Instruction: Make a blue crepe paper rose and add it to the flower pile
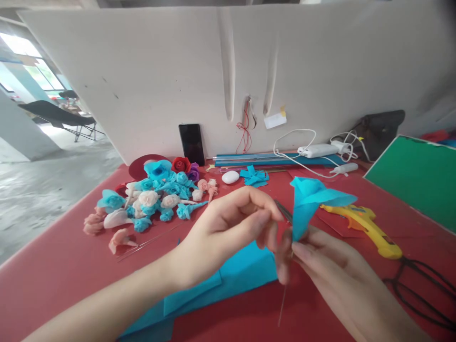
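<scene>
On the yellow glue gun point(374, 230), a small dark label point(362, 210) bears print too blurred to read; the white slip point(275, 120) taped to the upright white board point(160, 71) is too indistinct to show whether it is written on.

The blue paper flower point(302, 206) stands upright in the right hand point(327, 263), whose grip is closed, thumb and fingers pinching its narrow base. Its cone flares at the top into a folded, pointed petal leaning right. A thin wire point(282, 306) shows below the fingers. The left hand point(228, 225) is just left of the flower, its fingers curled; whether it holds anything, I cannot tell.

Beneath the hands, flat blue paper point(245, 270) with straight edges lies on the smooth red tabletop point(213, 325). Farther back to the left is a heap of crinkled paper flowers point(147, 198) in blue, white, pink, red and purple. Behind it, a black phone point(191, 144) leans on the board. Blue paper strips point(254, 176) lie crossed beside a smooth, white, egg-shaped object point(230, 177).
</scene>
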`<state>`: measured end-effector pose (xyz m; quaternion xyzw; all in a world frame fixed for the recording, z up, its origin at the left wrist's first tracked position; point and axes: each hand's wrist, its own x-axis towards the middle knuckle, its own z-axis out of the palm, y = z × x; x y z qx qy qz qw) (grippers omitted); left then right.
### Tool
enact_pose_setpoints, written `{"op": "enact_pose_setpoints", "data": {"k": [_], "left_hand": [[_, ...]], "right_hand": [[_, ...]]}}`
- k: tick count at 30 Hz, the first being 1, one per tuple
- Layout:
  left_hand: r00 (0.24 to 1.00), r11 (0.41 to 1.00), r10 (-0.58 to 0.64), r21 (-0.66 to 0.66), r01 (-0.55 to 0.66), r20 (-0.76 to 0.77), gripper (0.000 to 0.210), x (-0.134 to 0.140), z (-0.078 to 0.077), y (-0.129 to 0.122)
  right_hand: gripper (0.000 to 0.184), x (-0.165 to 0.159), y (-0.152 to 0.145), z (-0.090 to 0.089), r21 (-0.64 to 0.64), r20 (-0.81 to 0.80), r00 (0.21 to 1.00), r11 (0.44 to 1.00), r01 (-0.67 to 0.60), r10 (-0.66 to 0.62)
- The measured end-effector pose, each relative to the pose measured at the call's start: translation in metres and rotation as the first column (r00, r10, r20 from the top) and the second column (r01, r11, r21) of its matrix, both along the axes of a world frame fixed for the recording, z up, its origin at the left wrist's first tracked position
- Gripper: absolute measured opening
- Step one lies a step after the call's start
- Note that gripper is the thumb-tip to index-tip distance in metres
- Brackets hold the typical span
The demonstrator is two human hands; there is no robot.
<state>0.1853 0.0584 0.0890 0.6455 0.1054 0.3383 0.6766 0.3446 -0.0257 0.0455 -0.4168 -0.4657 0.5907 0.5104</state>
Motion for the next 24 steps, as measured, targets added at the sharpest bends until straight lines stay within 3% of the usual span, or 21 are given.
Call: {"op": "enact_pose_setpoints", "data": {"k": [3, 11, 17, 24], "left_hand": [[0.997, 0.997, -0.056, -0.044, 0.058, 0.044, 0.017, 0.0, 0.001, -0.002], [0.993, 0.998, 0.011, -0.067, -0.003, 0.117, 0.011, 0.0, -0.003, 0.0], [0.98, 0.995, -0.07, -0.053, 0.081, 0.184, 0.017, -0.002, -0.005, 0.002], [0.995, 0.999, -0.054, 0.006, 0.054, 0.088, 0.031, -0.008, 0.0, -0.002]], "right_hand": [[0.012, 0.0, 0.003, 0.001, 0.02, -0.037, 0.998, 0.999, 0.047, -0.046], [0.015, 0.002, -0.001, 0.006, 0.067, 0.008, 0.99, 0.988, 0.141, -0.142], [0.021, 0.008, 0.009, 0.001, 0.033, 0.016, 0.964, 0.963, 0.266, -0.267], [0.013, 0.003, 0.02, 0.027, 0.181, -0.062, 0.965, 0.948, 0.263, -0.255]]}}
